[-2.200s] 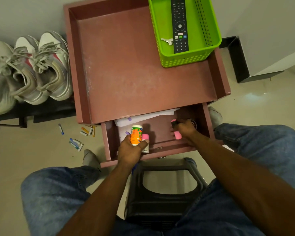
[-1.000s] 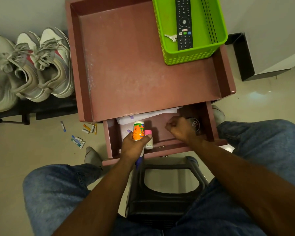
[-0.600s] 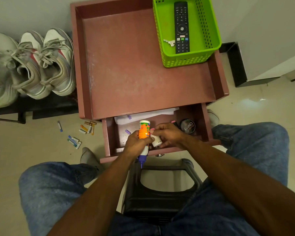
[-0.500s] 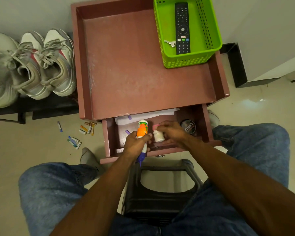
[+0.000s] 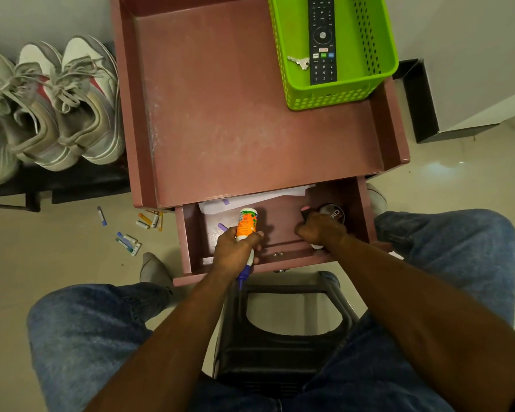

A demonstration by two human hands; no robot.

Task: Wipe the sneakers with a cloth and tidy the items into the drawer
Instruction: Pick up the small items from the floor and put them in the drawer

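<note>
**Tidying under way; drawer still open**

Head view: The person is sitting over the open reddish-brown wooden drawer (image 5: 280, 230). The left hand (image 5: 235, 254) is gripping an orange-labelled white bottle (image 5: 246, 223) along with a blue-tipped pen, above the drawer's left half. The right hand (image 5: 320, 231) is curling, knuckles up, round a small white object at the drawer's right end, beside a round black tin (image 5: 333, 212). The grey-white laced sneakers (image 5: 60, 108) are standing on a dark rack to the left; no cloth is showing. Small coloured tubes (image 5: 131, 233) are lying on the floor. Judgement: stowing is partly done; the scattered tubes and closing the drawer remain.
</note>
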